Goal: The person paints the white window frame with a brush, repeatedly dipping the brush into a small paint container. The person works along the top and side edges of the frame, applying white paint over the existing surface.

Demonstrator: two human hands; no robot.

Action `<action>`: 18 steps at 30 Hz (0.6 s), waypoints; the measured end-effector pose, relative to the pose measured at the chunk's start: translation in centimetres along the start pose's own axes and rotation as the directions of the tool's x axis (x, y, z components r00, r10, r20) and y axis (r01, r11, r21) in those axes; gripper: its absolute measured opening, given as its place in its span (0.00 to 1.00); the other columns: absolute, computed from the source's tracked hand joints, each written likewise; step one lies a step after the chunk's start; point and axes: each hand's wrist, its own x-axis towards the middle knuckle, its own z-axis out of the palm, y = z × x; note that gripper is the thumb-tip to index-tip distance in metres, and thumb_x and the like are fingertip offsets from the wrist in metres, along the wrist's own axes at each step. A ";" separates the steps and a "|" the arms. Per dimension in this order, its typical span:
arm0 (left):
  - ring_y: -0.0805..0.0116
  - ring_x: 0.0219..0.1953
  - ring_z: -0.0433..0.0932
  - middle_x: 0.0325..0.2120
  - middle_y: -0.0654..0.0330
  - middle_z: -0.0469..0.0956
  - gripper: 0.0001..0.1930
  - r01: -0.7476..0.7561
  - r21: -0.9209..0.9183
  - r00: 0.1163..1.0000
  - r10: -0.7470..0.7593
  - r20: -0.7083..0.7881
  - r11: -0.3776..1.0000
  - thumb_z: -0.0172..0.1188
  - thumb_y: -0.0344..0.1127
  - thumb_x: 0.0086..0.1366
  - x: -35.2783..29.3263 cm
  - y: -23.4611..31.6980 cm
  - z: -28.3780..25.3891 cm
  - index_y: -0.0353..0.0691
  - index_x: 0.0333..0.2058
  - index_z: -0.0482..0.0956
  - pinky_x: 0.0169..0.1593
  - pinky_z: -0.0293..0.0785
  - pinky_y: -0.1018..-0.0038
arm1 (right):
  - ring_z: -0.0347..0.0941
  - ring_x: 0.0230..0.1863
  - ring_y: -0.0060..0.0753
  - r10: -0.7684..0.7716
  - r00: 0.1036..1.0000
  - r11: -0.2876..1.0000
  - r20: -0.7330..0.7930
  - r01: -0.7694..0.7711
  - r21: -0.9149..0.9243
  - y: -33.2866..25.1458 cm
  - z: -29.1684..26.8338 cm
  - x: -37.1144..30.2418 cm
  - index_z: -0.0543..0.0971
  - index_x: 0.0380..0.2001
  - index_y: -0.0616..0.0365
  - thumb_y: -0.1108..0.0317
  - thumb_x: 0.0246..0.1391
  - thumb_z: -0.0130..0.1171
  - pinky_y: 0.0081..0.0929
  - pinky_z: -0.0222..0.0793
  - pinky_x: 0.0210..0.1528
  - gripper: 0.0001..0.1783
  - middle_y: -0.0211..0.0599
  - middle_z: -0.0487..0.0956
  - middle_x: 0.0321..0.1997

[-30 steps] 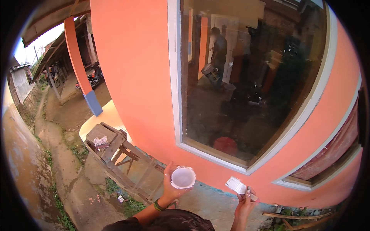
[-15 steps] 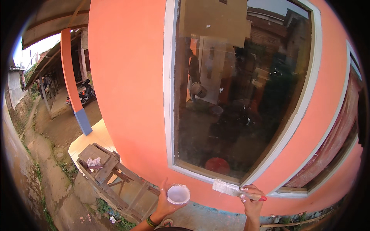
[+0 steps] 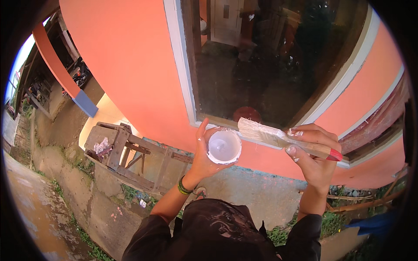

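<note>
My left hand [image 3: 203, 153] is wrapped round a small paint cup [image 3: 224, 147] with pale paint inside and smears on its rim. A paintbrush [image 3: 278, 137] is pinched between the thumb and fingers of my right hand [image 3: 314, 152]. Its wooden handle has a red end, and its whitish bristles point left, close to the cup but apart from it. White paint spots mark the right fingertips. Just beyond both hands runs the white window frame [image 3: 186, 82] round a dark, reflecting pane [image 3: 261, 74].
A worn wooden bench-like stand [image 3: 135, 141] with a crumpled pink-white thing [image 3: 102, 146] on it stands left of me. The salmon wall [image 3: 117, 65] rises ahead. An orange post with a blue base [image 3: 85, 103] is farther left. Sticks [image 3: 370, 203] lie at right.
Both hands, with cup and brush, have come higher in the view and look larger. The brush is nearer the cup. My view has tilted down, so my clothing now shows.
</note>
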 end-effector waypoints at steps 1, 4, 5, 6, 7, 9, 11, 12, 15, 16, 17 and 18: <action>0.54 0.61 0.72 0.58 0.46 0.70 0.70 -0.025 0.023 1.000 0.025 0.012 0.999 0.85 0.35 0.43 0.4 -0.2 0.1 0.38 0.73 0.35 0.64 0.68 0.58 | 0.85 0.36 0.34 0.005 0.999 1.000 0.046 -0.005 0.013 0.1 0.2 0.2 0.86 0.36 0.65 0.78 0.43 0.74 0.28 0.79 0.37 0.13 0.48 0.87 0.36; 0.52 0.61 0.72 0.58 0.45 0.69 0.70 -0.043 0.022 0.999 0.043 0.021 0.999 0.85 0.34 0.43 -0.4 -1.0 0.6 0.38 0.73 0.35 0.64 0.69 0.57 | 0.85 0.35 0.34 0.090 0.980 0.995 0.177 -0.097 0.033 0.9 1.7 -0.3 0.86 0.35 0.65 0.78 0.42 0.75 0.27 0.78 0.36 0.13 0.46 0.87 0.35; 0.52 0.61 0.72 0.58 0.44 0.69 0.70 -0.041 0.012 0.999 0.040 0.017 0.999 0.85 0.33 0.43 -0.7 -1.2 0.6 0.38 0.73 0.35 0.64 0.69 0.57 | 0.85 0.34 0.34 0.126 0.967 0.990 0.221 -0.138 0.036 1.4 2.5 -0.5 0.86 0.35 0.65 0.78 0.41 0.76 0.26 0.78 0.35 0.14 0.46 0.87 0.35; 0.51 0.61 0.72 0.58 0.44 0.69 0.70 -0.037 0.001 0.999 0.037 0.018 0.999 0.85 0.33 0.44 -1.2 -1.5 0.9 0.37 0.73 0.35 0.63 0.69 0.57 | 0.85 0.34 0.35 0.118 0.960 0.992 0.255 -0.126 0.016 1.8 3.1 -0.7 0.86 0.35 0.65 0.78 0.42 0.75 0.26 0.78 0.35 0.13 0.45 0.87 0.35; 0.51 0.61 0.72 0.58 0.43 0.69 0.70 -0.036 -0.011 0.999 0.036 0.020 0.999 0.85 0.33 0.44 -1.5 -1.7 1.2 0.37 0.73 0.35 0.63 0.69 0.57 | 0.85 0.34 0.36 0.108 0.952 0.994 0.286 -0.112 -0.004 2.2 3.8 -0.8 0.87 0.35 0.65 0.78 0.43 0.75 0.27 0.78 0.34 0.12 0.44 0.87 0.35; 0.51 0.62 0.72 0.59 0.43 0.68 0.71 -0.042 -0.019 0.998 0.043 0.039 0.999 0.85 0.33 0.43 -2.2 -2.2 1.4 0.39 0.73 0.33 0.64 0.70 0.56 | 0.84 0.33 0.39 0.105 0.927 0.994 0.360 -0.091 -0.056 3.0 5.2 -1.0 0.87 0.35 0.64 0.76 0.45 0.74 0.28 0.78 0.34 0.11 0.43 0.86 0.35; 0.51 0.62 0.71 0.61 0.43 0.66 0.73 -0.059 -0.017 0.996 0.060 0.070 0.998 0.85 0.33 0.43 -2.8 -2.5 1.3 0.41 0.73 0.31 0.64 0.70 0.56 | 0.83 0.33 0.43 0.119 0.889 0.990 0.443 -0.074 -0.119 3.9 6.5 -1.1 0.87 0.36 0.62 0.74 0.47 0.73 0.30 0.78 0.34 0.10 0.42 0.86 0.35; 0.51 0.63 0.71 0.61 0.43 0.65 0.73 -0.069 -0.016 0.994 0.070 0.083 0.997 0.85 0.33 0.43 -2.9 -2.6 1.2 0.42 0.73 0.30 0.65 0.70 0.55 | 0.82 0.33 0.45 0.123 0.876 0.988 0.467 -0.065 -0.138 4.4 7.0 -1.1 0.87 0.36 0.62 0.72 0.48 0.71 0.34 0.77 0.36 0.10 0.43 0.86 0.35; 0.50 0.63 0.71 0.62 0.43 0.64 0.72 -0.099 -0.029 0.990 0.101 0.095 0.995 0.85 0.33 0.43 -3.1 -2.7 1.0 0.42 0.73 0.31 0.64 0.70 0.56 | 0.81 0.35 0.49 0.132 0.840 0.985 0.527 -0.049 -0.168 5.3 8.2 -1.1 0.86 0.36 0.61 0.70 0.50 0.67 0.41 0.76 0.39 0.10 0.44 0.85 0.36; 0.50 0.63 0.71 0.62 0.43 0.64 0.72 -0.103 -0.032 0.990 0.106 0.094 0.994 0.85 0.34 0.44 -3.2 -2.8 0.8 0.42 0.73 0.31 0.64 0.70 0.56 | 0.81 0.35 0.49 0.133 0.831 0.985 0.539 -0.053 -0.162 5.5 8.5 -1.0 0.86 0.36 0.61 0.70 0.50 0.67 0.41 0.76 0.39 0.10 0.44 0.85 0.36; 0.50 0.63 0.71 0.62 0.42 0.64 0.72 -0.109 -0.034 0.989 0.111 0.093 0.994 0.85 0.34 0.44 -3.2 -2.8 0.7 0.42 0.73 0.31 0.64 0.70 0.56 | 0.81 0.35 0.49 0.134 0.824 0.986 0.551 -0.056 -0.156 5.7 8.8 -1.1 0.86 0.35 0.60 0.70 0.49 0.66 0.42 0.75 0.39 0.09 0.44 0.85 0.36; 0.50 0.63 0.71 0.62 0.42 0.64 0.72 -0.103 -0.011 0.989 0.104 0.104 0.995 0.85 0.34 0.44 -3.1 -2.8 1.0 0.42 0.73 0.31 0.64 0.71 0.56 | 0.80 0.35 0.50 0.147 0.818 0.984 0.556 -0.063 -0.168 6.0 8.8 -1.3 0.86 0.35 0.60 0.70 0.49 0.66 0.42 0.75 0.40 0.09 0.44 0.84 0.35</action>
